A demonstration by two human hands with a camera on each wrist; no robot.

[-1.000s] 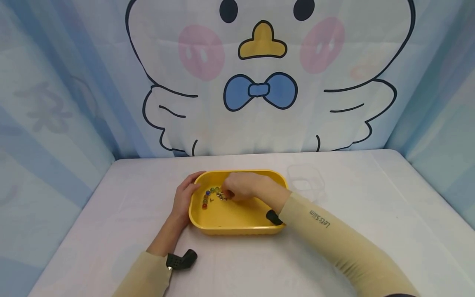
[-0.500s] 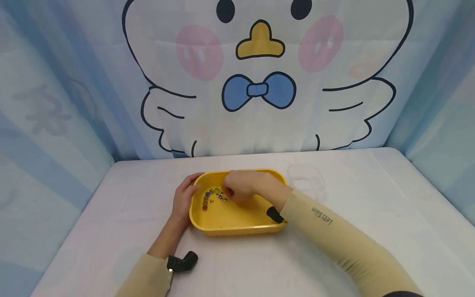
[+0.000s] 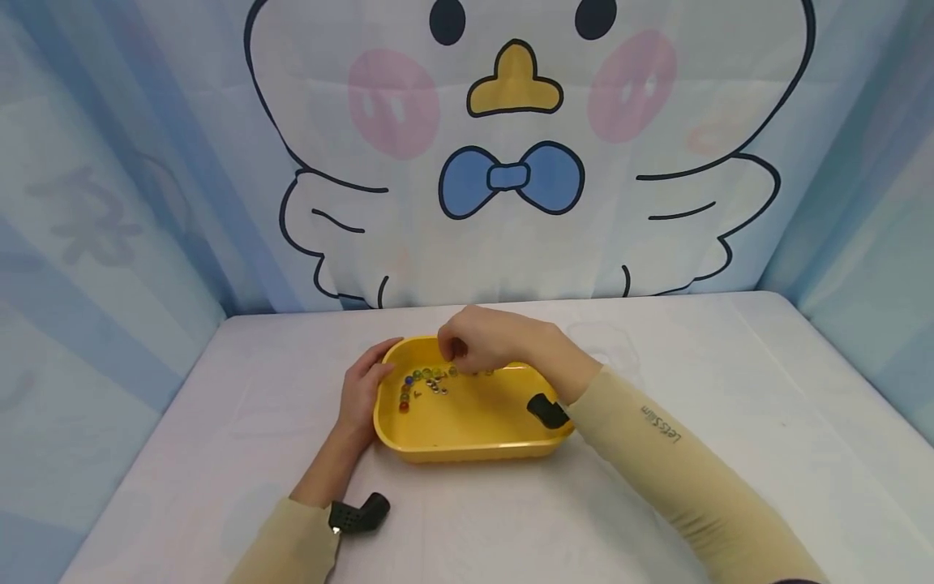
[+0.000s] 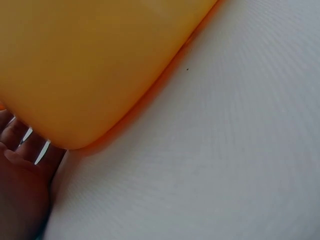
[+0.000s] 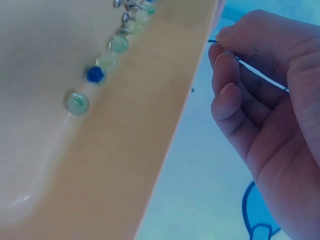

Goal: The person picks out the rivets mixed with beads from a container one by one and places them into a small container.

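Note:
A yellow tray (image 3: 467,430) stands on the table, and my left hand (image 3: 359,393) holds its left end, thumb at the rim. In the left wrist view, fingers (image 4: 30,145) lie against the tray's outer wall. My right hand (image 3: 490,337) is raised over the far rim; its thumb and index finger pinch a thin dark piece (image 5: 212,41), too small to identify. Inside the tray, glass marbles (image 3: 404,397) run in a line along the left and far walls, among them a blue marble (image 5: 95,74). Small shiny metal pieces (image 3: 435,387) lie beside them.
A faint transparent container (image 3: 601,337) is on the white table (image 3: 693,349) behind the tray, partly hidden by my right arm. A curtain (image 3: 511,243) with a cartoon figure hangs behind the table. A dark speck (image 5: 192,90) shows past the tray's edge.
My right hand has lifted from the tray's inside and moved up toward the far rim, baring more marbles along the far wall. My left hand stays at the tray's left end.

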